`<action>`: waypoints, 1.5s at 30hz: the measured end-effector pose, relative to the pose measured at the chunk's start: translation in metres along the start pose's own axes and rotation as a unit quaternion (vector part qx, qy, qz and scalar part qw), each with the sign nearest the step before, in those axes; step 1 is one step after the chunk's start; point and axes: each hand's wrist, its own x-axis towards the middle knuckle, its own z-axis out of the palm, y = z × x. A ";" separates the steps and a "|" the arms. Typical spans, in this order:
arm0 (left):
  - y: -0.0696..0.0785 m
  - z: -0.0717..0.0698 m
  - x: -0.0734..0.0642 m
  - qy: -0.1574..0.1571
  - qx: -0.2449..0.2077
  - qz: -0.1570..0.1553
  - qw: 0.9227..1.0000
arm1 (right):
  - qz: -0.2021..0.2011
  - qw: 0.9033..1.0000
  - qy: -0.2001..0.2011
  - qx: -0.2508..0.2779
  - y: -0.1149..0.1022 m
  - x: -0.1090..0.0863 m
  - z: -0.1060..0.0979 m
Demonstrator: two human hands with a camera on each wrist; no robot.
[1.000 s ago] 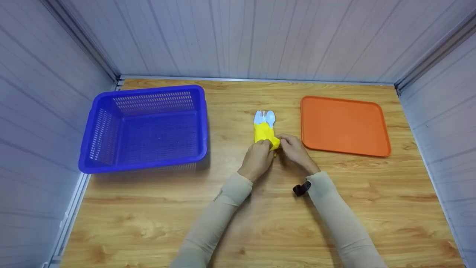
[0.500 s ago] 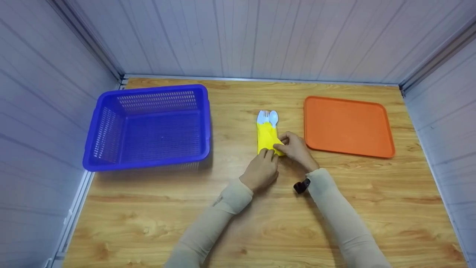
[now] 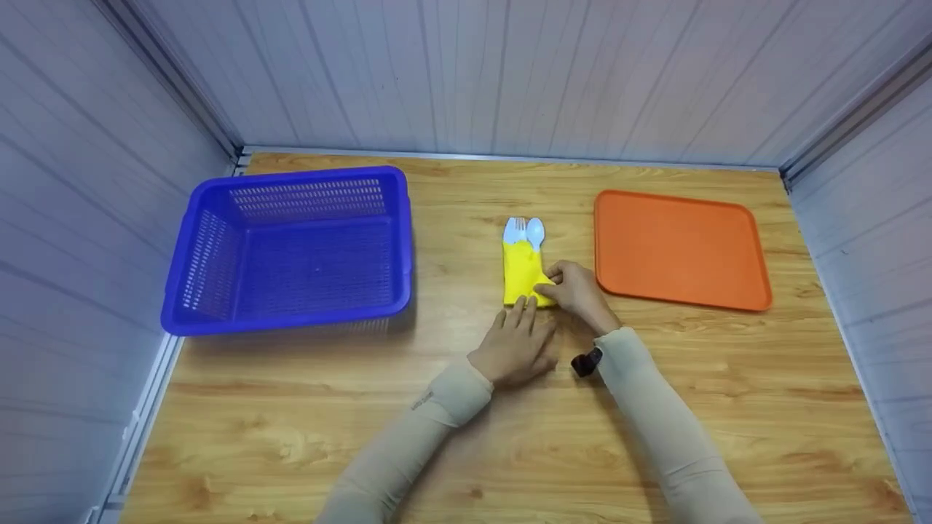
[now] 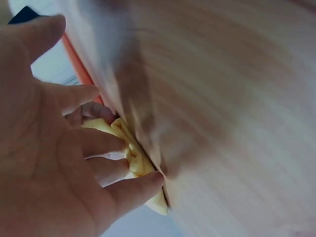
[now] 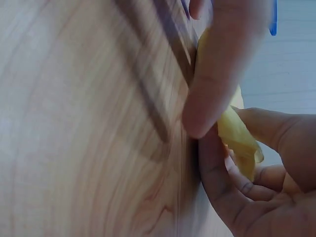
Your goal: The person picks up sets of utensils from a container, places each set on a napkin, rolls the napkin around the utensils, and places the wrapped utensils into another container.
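A yellow napkin (image 3: 520, 266) lies in the middle of the table, folded over a white plastic fork (image 3: 520, 225), a spoon (image 3: 535, 231) and a flat-ended piece, likely a knife (image 3: 509, 231). Only their heads show past its far edge; the handles are hidden. My right hand (image 3: 579, 292) pinches the napkin's near right corner between thumb and fingers, and the right wrist view shows the gathered cloth in that grip. My left hand (image 3: 514, 346) has its fingers stretched out, fingertips at the napkin's near edge. In the left wrist view its palm (image 4: 54, 143) faces the camera.
A blue plastic basket (image 3: 291, 324) stands at the left, its inside visible. To the right lies a flat orange tray (image 3: 681, 251), near my right hand. Pale panel walls (image 3: 466, 80) enclose the wooden table (image 3: 466, 451) at the back and both sides.
My left hand has let go of the napkin's near edge, drawn back toward me and straightened its fingers. My right hand still pinches the corner, and the near edge now lies flatter.
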 end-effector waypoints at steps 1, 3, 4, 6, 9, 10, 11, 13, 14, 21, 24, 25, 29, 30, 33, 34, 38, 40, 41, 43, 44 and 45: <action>-0.002 -0.003 0.003 0.022 -0.018 -0.001 1.000 | 0.001 1.000 0.000 0.000 0.000 0.000 0.000; -0.008 -0.008 0.010 0.071 -0.059 -0.021 0.996 | 0.005 1.000 0.004 0.000 0.000 0.001 -0.002; -0.012 -0.011 0.014 0.095 -0.079 -0.040 0.992 | 0.007 1.000 0.004 0.001 -0.001 0.001 -0.002; -0.018 -0.016 0.023 0.129 -0.127 -0.095 0.979 | 0.011 1.000 0.008 0.001 -0.001 0.002 -0.003; -0.028 -0.020 0.036 0.134 -0.196 -0.187 0.953 | 0.012 1.000 0.009 0.002 -0.002 0.002 -0.003; -0.031 -0.021 0.039 0.130 -0.214 -0.208 0.946 | 0.012 1.000 0.009 0.004 -0.002 0.002 -0.002; -0.033 -0.022 0.042 0.123 -0.229 -0.225 0.939 | 0.011 1.000 0.010 0.004 -0.002 0.002 -0.001; -0.037 -0.023 0.047 0.112 -0.256 -0.246 0.928 | 0.010 1.000 0.012 0.007 -0.003 0.002 0.000; -0.038 -0.023 0.049 0.109 -0.271 -0.254 0.922 | 0.011 1.000 0.014 0.009 -0.004 0.002 0.000; -0.050 -0.026 0.055 0.097 -0.376 -0.297 0.872 | 0.047 0.998 -0.014 0.048 -0.005 0.009 -0.003; -0.055 -0.027 0.055 0.103 -0.416 -0.301 0.852 | 0.066 0.992 -0.036 0.099 -0.005 0.012 -0.006; -0.057 -0.027 0.054 0.104 -0.431 -0.299 0.845 | 0.072 0.989 -0.043 0.120 -0.005 0.012 -0.007; -0.063 -0.027 0.053 0.088 -0.503 -0.291 0.809 | 0.087 0.974 -0.069 0.196 -0.002 0.012 -0.009; -0.064 -0.026 0.052 0.080 -0.524 -0.287 0.798 | 0.088 0.972 -0.075 0.207 0.000 0.011 -0.009; -0.066 -0.022 0.049 0.062 -0.589 -0.277 0.757 | 0.088 0.963 -0.088 0.237 0.004 0.008 -0.010; -0.067 -0.020 0.047 0.062 -0.608 -0.270 0.744 | 0.083 0.963 -0.091 0.241 0.005 0.006 -0.010; -0.064 -0.014 0.040 0.073 -0.696 -0.236 0.674 | 0.059 0.963 -0.084 0.249 0.009 -0.002 -0.010; -0.061 -0.013 0.037 0.081 -0.740 -0.215 0.633 | 0.036 0.969 -0.075 0.234 0.008 -0.009 -0.013; -0.060 -0.014 0.035 0.086 -0.760 -0.205 0.611 | 0.028 0.970 -0.066 0.230 0.007 -0.013 -0.015; -0.056 -0.017 0.030 0.098 -0.790 -0.181 0.578 | 0.011 0.970 -0.050 0.239 0.002 -0.022 -0.019; -0.055 -0.018 0.027 0.105 -0.797 -0.170 0.570 | 0.001 0.968 -0.043 0.248 -0.001 -0.027 -0.021; -0.053 -0.021 0.024 0.113 -0.801 -0.160 0.566 | -0.010 0.964 -0.037 0.261 -0.003 -0.032 -0.023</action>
